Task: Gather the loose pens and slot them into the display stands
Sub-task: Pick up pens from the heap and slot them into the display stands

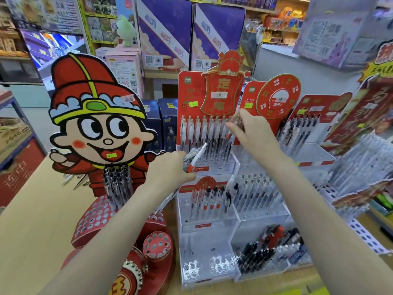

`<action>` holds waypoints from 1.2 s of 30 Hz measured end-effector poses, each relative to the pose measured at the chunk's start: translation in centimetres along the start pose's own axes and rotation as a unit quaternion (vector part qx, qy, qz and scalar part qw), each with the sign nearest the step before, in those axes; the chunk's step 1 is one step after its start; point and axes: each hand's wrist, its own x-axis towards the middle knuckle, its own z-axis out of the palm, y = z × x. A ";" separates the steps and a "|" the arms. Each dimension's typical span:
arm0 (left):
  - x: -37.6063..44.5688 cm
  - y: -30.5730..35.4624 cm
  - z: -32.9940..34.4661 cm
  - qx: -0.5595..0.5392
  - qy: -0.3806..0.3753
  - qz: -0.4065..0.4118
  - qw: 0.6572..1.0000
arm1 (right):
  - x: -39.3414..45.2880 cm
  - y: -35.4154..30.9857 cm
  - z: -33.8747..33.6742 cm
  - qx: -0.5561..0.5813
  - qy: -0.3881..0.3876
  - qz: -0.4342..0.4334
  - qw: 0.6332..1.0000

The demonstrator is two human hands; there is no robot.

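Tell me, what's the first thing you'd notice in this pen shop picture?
Most eyes would land on the big cartoon boy cutout in a red hat, grinning on the left. In the middle, the left hand holds a few pens while the right hand pinches one pen at the red display stand with its row of upright pens behind.

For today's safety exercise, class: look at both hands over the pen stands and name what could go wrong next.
1. The left hand grips a loose bundle of pens that stick out past its fingers; one could slip out.
2. The right hand reaches among the upright pens in the rear red stand; it might knock neighbouring pens askew.
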 end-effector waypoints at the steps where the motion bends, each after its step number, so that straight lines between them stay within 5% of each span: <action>1: 0.0 0.0 0.1 -0.001 0.000 -0.002 1.000 | 0.0 0.1 -0.1 -0.005 -0.011 0.004 1.000; 6: 0.0 0.0 0.3 0.015 0.008 -0.006 1.000 | 0.0 0.1 2.0 -0.052 -0.079 0.061 0.994; 15: -0.4 -0.5 0.9 -0.031 0.025 -0.013 0.999 | -2.9 0.1 6.4 0.004 0.063 0.172 0.983; 23: 0.0 -0.3 0.7 -0.033 0.024 -0.014 0.999 | -1.7 -1.5 5.9 -0.073 0.024 0.228 0.971; 36: -0.2 -0.3 0.5 -0.026 0.020 -0.018 0.999 | -1.4 -1.9 6.8 -0.040 0.048 0.263 0.963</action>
